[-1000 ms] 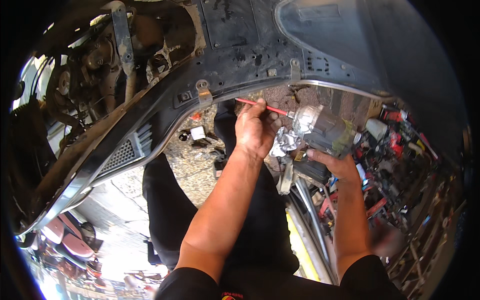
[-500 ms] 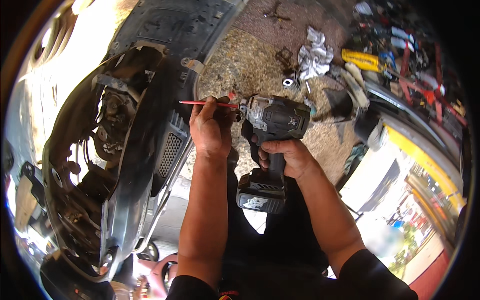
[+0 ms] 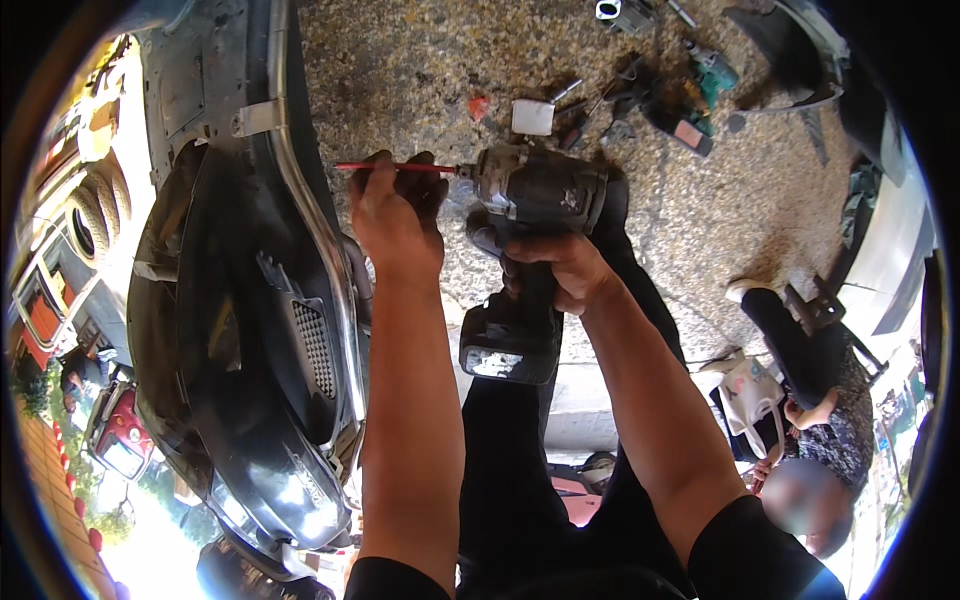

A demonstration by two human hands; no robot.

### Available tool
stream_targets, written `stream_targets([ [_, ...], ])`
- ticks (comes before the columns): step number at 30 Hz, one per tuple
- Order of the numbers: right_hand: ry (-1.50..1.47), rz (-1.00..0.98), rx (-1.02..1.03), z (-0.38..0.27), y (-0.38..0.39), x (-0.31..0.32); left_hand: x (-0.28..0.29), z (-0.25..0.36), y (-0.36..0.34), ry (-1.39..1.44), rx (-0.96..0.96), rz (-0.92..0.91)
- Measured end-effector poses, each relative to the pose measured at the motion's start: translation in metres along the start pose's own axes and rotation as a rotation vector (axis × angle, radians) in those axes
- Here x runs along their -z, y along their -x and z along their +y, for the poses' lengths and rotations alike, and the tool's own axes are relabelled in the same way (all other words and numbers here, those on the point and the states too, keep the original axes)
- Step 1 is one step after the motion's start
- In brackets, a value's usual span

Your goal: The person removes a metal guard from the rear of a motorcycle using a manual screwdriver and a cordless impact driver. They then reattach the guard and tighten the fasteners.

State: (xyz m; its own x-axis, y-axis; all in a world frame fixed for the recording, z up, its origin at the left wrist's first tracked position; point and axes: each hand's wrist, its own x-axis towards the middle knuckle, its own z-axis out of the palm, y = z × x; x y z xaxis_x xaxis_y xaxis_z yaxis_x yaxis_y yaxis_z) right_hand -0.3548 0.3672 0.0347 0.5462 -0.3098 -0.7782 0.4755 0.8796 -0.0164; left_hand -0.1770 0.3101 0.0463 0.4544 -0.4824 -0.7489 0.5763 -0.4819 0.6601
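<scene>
My right hand point(image 3: 565, 265) is wrapped round the grip of a dark cordless impact driver point(image 3: 535, 190), whose battery point(image 3: 510, 345) points toward me. From the driver's nose a long thin red screwdriver bit point(image 3: 350, 165) runs out to the left. My left hand point(image 3: 398, 220) is closed round this bit, its fingers pinching it along the middle. The bit's tip sticks out past my fingers, close to the side of a worn dark vehicle body point(image 3: 255, 300) with a shiny metal rail point(image 3: 312, 195).
On the speckled ground lie a white square piece point(image 3: 533, 117), a small red piece point(image 3: 479, 106), a green power drill point(image 3: 712, 72) and several loose dark tools. A person point(image 3: 835, 440) sits at the lower right beside a white bag point(image 3: 750, 390). Tyres point(image 3: 90, 220) stand far left.
My view has swung, bringing the green drill and the seated person into sight. Both hands keep their hold on the driver and bit, which now sit slightly higher and further left in view.
</scene>
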Motion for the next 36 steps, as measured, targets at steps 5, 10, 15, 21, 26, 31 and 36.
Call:
stream_targets([
  [5,-0.027,-0.044,-0.023,0.005,-0.043,0.023,0.014,-0.018,-0.043,0.012,-0.026,0.060],
  [10,-0.006,-0.114,-0.065,0.008,-0.076,0.041,0.017,-0.029,-0.067,-0.043,-0.071,0.113],
  [15,-0.099,-0.170,-0.096,0.010,-0.127,0.047,0.014,-0.033,-0.113,0.007,-0.119,0.075],
  [21,-0.106,-0.240,-0.078,0.008,-0.171,0.047,0.018,-0.029,-0.147,0.008,-0.180,0.179],
  [26,-0.069,-0.245,-0.088,0.007,-0.183,0.046,0.026,-0.025,-0.155,0.052,-0.169,0.174],
  [31,-0.062,-0.235,-0.136,0.005,-0.185,0.049,0.031,-0.023,-0.156,0.017,-0.152,0.130],
  [36,-0.091,-0.253,-0.116,0.004,-0.185,0.049,0.033,-0.024,-0.155,0.007,-0.175,0.089],
])
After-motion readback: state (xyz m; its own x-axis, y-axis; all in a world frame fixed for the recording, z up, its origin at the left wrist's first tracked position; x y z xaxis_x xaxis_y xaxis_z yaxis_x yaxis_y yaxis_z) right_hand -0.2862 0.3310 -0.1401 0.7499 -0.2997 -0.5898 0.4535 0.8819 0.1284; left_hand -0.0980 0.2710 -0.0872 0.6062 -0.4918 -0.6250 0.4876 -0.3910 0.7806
